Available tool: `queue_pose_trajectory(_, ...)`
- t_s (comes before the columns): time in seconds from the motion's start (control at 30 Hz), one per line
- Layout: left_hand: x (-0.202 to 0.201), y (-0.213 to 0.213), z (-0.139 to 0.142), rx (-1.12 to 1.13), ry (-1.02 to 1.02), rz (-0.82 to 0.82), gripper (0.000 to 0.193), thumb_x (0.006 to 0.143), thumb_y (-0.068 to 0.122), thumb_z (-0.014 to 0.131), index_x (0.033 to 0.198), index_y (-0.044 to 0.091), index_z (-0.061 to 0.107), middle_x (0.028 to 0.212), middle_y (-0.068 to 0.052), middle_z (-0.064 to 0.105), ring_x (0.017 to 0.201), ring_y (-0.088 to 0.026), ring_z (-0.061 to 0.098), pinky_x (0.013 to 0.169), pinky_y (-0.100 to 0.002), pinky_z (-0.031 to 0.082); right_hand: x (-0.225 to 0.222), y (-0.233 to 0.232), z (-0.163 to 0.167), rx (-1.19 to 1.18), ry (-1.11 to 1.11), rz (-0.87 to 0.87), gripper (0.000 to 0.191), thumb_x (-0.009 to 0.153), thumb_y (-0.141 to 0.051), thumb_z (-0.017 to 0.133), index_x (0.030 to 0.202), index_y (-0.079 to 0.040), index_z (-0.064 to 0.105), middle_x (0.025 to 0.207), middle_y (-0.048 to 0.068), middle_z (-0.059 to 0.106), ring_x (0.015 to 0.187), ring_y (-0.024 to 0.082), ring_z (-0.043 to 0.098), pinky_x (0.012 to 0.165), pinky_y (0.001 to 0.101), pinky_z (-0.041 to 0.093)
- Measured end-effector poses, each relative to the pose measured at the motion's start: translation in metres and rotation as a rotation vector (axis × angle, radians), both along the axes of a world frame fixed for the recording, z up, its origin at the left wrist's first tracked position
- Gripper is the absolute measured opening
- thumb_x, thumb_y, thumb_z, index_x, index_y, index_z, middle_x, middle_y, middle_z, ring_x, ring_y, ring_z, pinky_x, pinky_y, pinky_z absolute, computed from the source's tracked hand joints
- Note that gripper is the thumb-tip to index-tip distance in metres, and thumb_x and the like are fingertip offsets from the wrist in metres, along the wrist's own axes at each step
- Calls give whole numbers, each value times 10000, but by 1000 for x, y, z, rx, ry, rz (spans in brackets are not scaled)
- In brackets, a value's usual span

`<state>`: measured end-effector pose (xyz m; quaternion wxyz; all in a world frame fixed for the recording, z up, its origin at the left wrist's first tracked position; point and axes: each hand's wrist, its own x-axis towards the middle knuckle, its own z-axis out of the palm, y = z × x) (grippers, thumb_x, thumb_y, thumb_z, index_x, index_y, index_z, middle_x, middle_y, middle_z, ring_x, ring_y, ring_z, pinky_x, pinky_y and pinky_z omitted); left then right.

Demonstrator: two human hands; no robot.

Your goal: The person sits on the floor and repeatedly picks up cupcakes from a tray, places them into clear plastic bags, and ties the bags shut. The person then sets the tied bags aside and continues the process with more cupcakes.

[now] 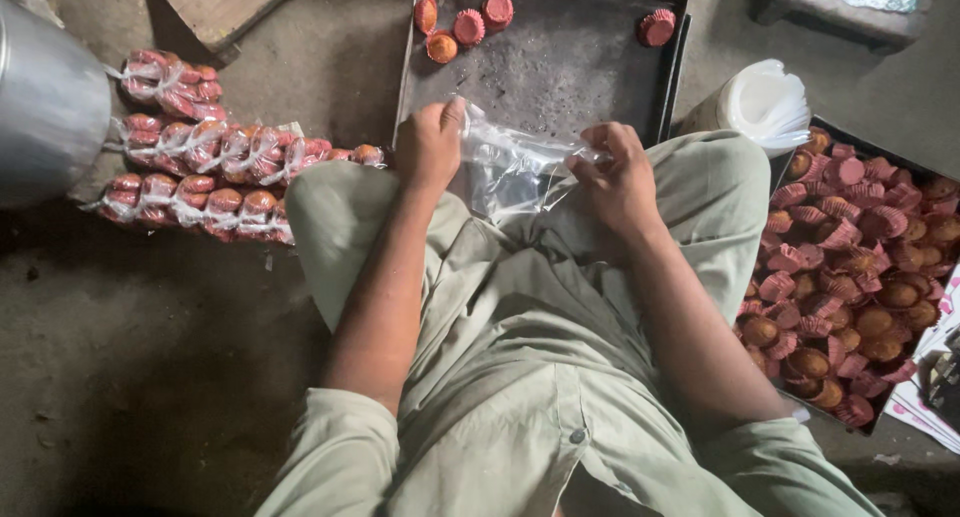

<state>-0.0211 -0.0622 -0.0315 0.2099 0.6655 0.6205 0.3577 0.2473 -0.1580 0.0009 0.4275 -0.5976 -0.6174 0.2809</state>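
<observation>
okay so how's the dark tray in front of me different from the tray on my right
The dark tray ahead holds only five small cakes in red-pink paper cups, with most of its metal floor bare; the tray on the right is heaped with them, so almost none of its floor shows. The front tray's cakes are scattered singly along the far edge; the right tray's cakes are piled, many tipped over. Both hold the same kind of cakes and sit on the ground.

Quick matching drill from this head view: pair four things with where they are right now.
Things:
1. clear plastic bag
2. dark metal tray
3. bagged cupcakes
4. stack of empty bags

Places:
A. on the floor at the left
B. held between left hand and right hand
C. beside the right knee
D. ahead of the knees

Pairs: 1-B, 2-D, 3-A, 4-C
</observation>
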Motion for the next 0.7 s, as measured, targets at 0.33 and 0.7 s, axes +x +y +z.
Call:
queue_pose_trajectory(0.33, 58, -15, -30, -66, -603, -317, 114, 767, 109, 794, 800, 60, 696, 742, 2, 697, 667, -84, 644, 596, -291, 540, -24, -30, -6, -271, 600, 282, 83, 980, -106, 732, 1007, -37, 693, 966, 18, 693, 884, 101, 610, 794, 266, 511)
queue_pose_trajectory(0.7, 52, -35, 41, 214, 6, -276, 173, 865, 15, 674, 779, 45, 526, 752, -197, 615, 733, -432, 635, 633, -543, 450, -3, -38, 18, -7, 638, -19, 163, 874, 121, 592, 842, -33, 551, 912, 25, 632, 772, 86, 539, 707, 235, 455)
